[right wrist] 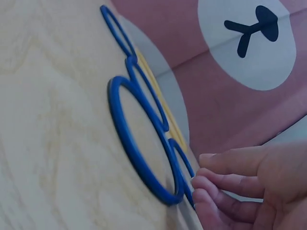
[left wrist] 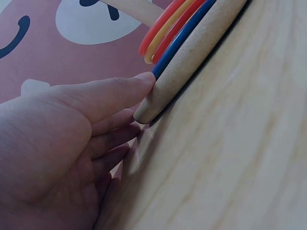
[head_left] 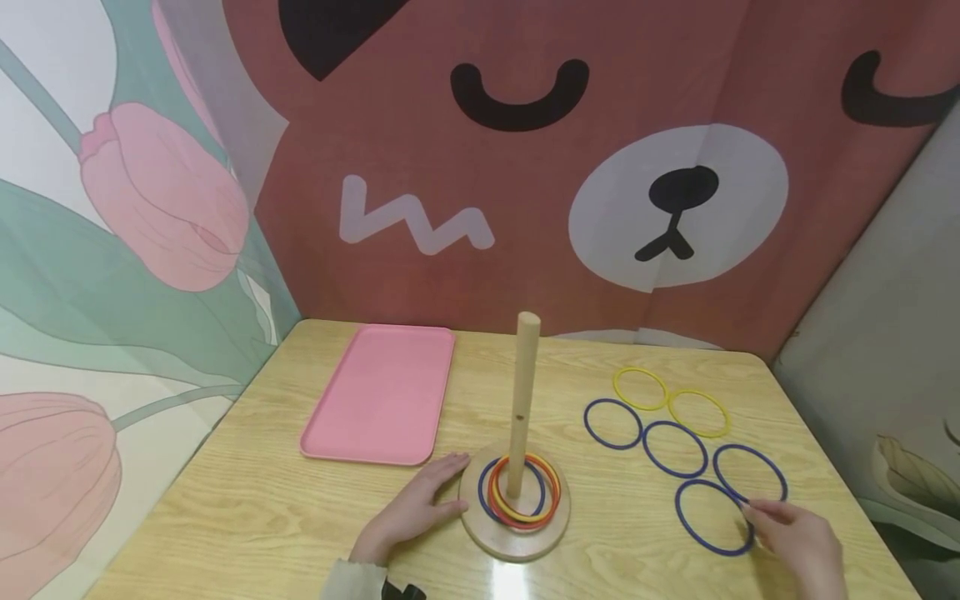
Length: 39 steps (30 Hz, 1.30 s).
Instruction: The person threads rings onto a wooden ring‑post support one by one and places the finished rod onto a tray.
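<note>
A round wooden base (head_left: 504,546) carries an upright wooden peg (head_left: 526,375). Around the peg's foot lie several rings (head_left: 551,500) in red, yellow and blue. My left hand (head_left: 420,504) rests against the base's left edge with fingers extended. The left wrist view shows its thumb (left wrist: 124,88) at the upper rim and the other fingers lower along the side. At the right, my right hand (head_left: 798,537) reaches to the edge of the nearest blue ring (head_left: 714,547). Its fingertips (right wrist: 204,179) are right by the place where that ring meets another blue ring (head_left: 780,475); both rings lie flat.
Two more blue rings (head_left: 613,448) (head_left: 675,475) lie further left, with two yellow rings (head_left: 641,369) (head_left: 699,435) behind them. A pink tray (head_left: 382,392) sits at the back left of the wooden table (head_left: 247,508). A printed bear curtain (head_left: 420,283) hangs along the far edge.
</note>
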### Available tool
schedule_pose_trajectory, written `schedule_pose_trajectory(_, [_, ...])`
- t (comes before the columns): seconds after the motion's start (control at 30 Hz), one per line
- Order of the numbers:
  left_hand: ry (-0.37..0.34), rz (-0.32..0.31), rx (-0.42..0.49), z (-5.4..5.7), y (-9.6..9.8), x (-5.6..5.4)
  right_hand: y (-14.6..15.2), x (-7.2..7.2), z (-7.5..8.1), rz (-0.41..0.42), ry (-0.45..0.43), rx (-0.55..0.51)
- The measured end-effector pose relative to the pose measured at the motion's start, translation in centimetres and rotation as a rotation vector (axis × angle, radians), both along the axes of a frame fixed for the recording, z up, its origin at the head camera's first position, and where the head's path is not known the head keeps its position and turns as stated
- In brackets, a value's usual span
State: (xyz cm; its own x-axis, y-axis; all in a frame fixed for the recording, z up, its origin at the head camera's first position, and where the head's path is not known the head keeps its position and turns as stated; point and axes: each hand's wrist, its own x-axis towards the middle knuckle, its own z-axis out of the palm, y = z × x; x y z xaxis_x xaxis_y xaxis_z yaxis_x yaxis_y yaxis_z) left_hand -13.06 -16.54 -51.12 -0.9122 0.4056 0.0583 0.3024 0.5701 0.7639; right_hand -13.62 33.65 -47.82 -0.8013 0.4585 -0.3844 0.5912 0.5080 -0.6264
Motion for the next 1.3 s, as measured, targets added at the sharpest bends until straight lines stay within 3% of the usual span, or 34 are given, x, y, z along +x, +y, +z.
schedule_pose_trajectory(0.2, [0.007,0.0,-0.001,-0.1,0.0,0.0,-0.2,0.7,0.1,0.073,-0.041,0.091])
schedule_pose_trajectory(0.43, [0.027,-0.009,-0.01,-0.2,-0.1,-0.1,-1.0,0.8,0.3,0.082,-0.069,0.139])
schedule_pose_trajectory(0.73, [-0.004,-0.008,-0.019,-0.3,-0.1,-0.2,-0.9,0.4,0.0,0.117,-0.128,0.224])
schedule_pose_trajectory(1.03, [-0.003,-0.006,-0.017,-0.3,-0.2,-0.1,-1.1,0.6,0.0,0.138,-0.091,0.213])
schedule_pose_trajectory(1.3, [0.01,-0.007,-0.018,-0.4,-0.1,-0.2,-0.9,0.3,-0.6,0.135,-0.053,0.12])
